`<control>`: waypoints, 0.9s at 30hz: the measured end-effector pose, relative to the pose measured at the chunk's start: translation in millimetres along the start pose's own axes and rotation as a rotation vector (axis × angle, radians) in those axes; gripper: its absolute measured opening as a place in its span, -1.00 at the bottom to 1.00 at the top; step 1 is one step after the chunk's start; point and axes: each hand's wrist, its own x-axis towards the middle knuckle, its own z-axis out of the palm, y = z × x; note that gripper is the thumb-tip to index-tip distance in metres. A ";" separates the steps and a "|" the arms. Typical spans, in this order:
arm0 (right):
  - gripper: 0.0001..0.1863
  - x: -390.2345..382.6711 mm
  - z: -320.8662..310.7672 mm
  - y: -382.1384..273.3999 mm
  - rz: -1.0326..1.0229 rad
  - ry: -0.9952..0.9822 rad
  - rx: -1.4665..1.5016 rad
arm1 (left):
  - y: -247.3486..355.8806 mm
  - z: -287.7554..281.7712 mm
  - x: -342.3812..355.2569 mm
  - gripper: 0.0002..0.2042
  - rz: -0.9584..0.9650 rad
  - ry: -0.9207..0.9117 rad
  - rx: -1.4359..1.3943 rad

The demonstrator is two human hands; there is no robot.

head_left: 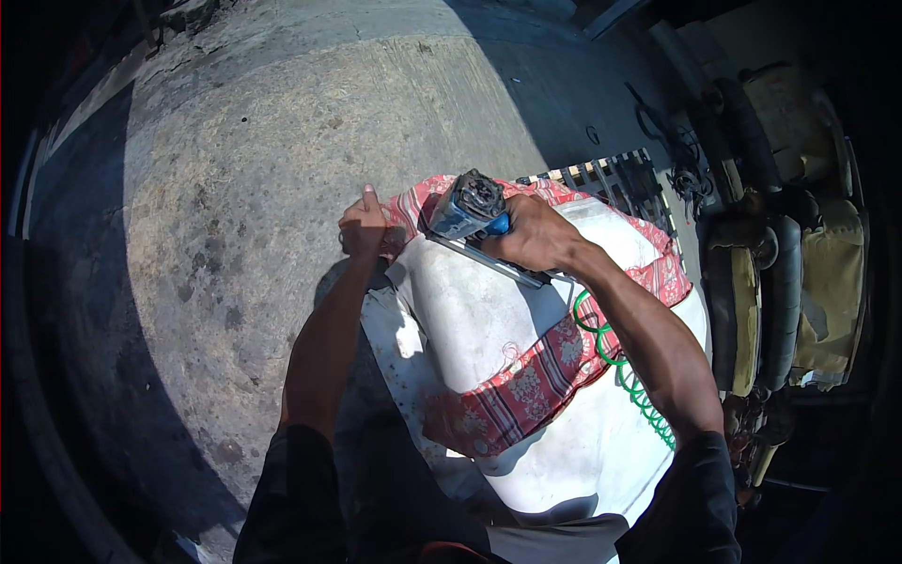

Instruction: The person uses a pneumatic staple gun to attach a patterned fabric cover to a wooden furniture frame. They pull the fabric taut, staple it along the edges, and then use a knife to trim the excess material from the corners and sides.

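A blue staple gun (453, 212) angles across white padding (489, 305) banded with red floral, striped fabric (526, 395).

I look down through one wide camera worn on the head. It faces the left hand (365, 227) and right hand (537, 233) from close by, with the floor (272, 150) reaching farther out.

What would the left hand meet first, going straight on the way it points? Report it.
Nothing raised: ahead of the left hand, only concrete floor shows, apparently lower down, so the way looks free, though depth is unclear.
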 end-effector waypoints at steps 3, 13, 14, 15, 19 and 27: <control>-0.60 4.9 5.6 0.0 -0.042 0.030 0.056 | 2.3 9.3 12.5 -0.41 0.163 0.073 -0.008; -0.70 -10.3 3.7 0.1 -0.189 -0.062 -0.009 | -56.2 -19.3 7.5 -0.42 0.037 0.219 0.050; -0.71 -12.3 9.2 5.4 -0.173 -0.068 -0.043 | -70.7 -20.6 -10.7 -0.42 -0.070 0.187 -0.063; -0.71 -17.3 13.1 9.2 -0.149 -0.077 -0.074 | -79.9 -21.5 -30.5 -0.41 -0.176 0.162 -0.179; -0.66 -29.3 16.8 16.8 -0.087 0.025 -0.065 | -93.2 -14.6 -148.0 -0.35 -0.487 -0.220 -0.546; -0.66 -49.3 26.0 31.6 -0.098 -0.047 0.012 | -88.6 -3.1 -159.6 -0.45 -0.519 -0.450 -0.582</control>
